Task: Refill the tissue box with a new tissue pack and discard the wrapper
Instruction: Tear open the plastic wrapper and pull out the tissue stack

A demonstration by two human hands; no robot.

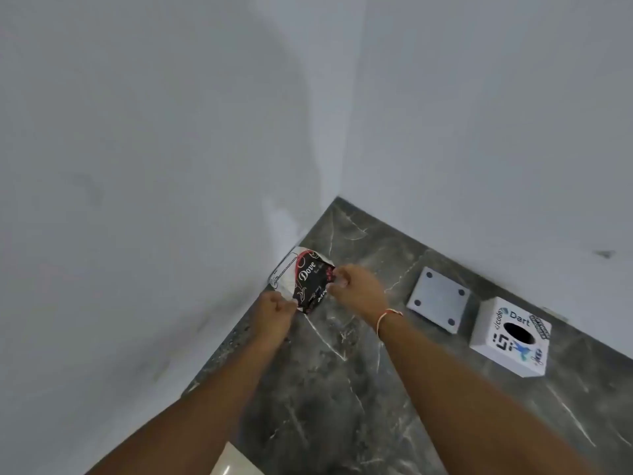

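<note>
A tissue pack [306,281] in a black, red and white "Dove" wrapper lies near the corner of a dark marble counter [342,389], against the left wall. My left hand [274,308] pinches its near left edge. My right hand [356,286], a thread band on its wrist, pinches the right edge. At the right stands a white cube tissue box [507,341] with stickers and a dark oval hole on top. Its flat white lid or base plate [440,299] with corner dots lies beside it, to its left.
White walls meet in a corner just behind the pack. The counter's left edge runs diagonally toward me. A pale rounded object [229,464] shows at the bottom edge.
</note>
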